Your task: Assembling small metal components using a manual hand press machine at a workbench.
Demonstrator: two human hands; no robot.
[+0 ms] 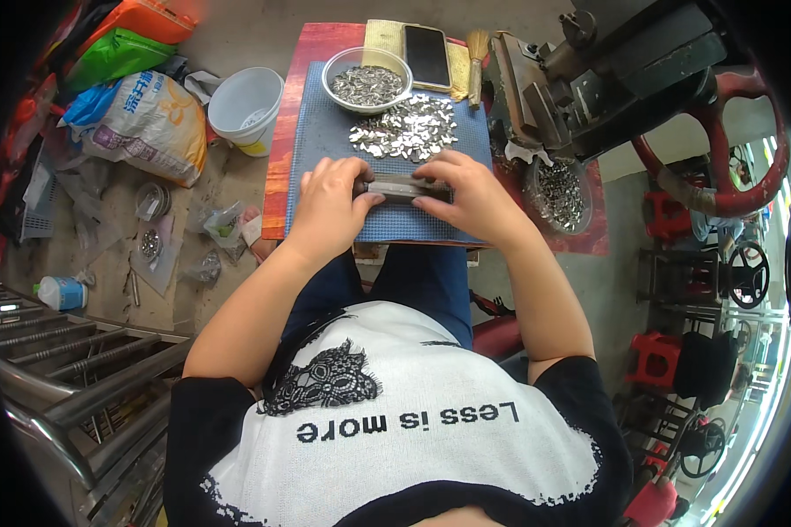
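Observation:
My left hand (330,204) and my right hand (466,195) both grip a short grey metal bar (402,187), one at each end, held flat over a blue mat (325,132). Just beyond the bar lies a loose pile of small shiny metal pieces (409,128) on the mat. A clear bowl (366,79) holding several more of the pieces stands at the mat's far edge.
The mat lies on a red table (281,149). A phone (427,54) on a yellow cloth and a small brush (476,61) sit at the back. A hand press with a red wheel (721,149) stands right, above a tub of metal pieces (561,193). A white bucket (246,105) and bags are left.

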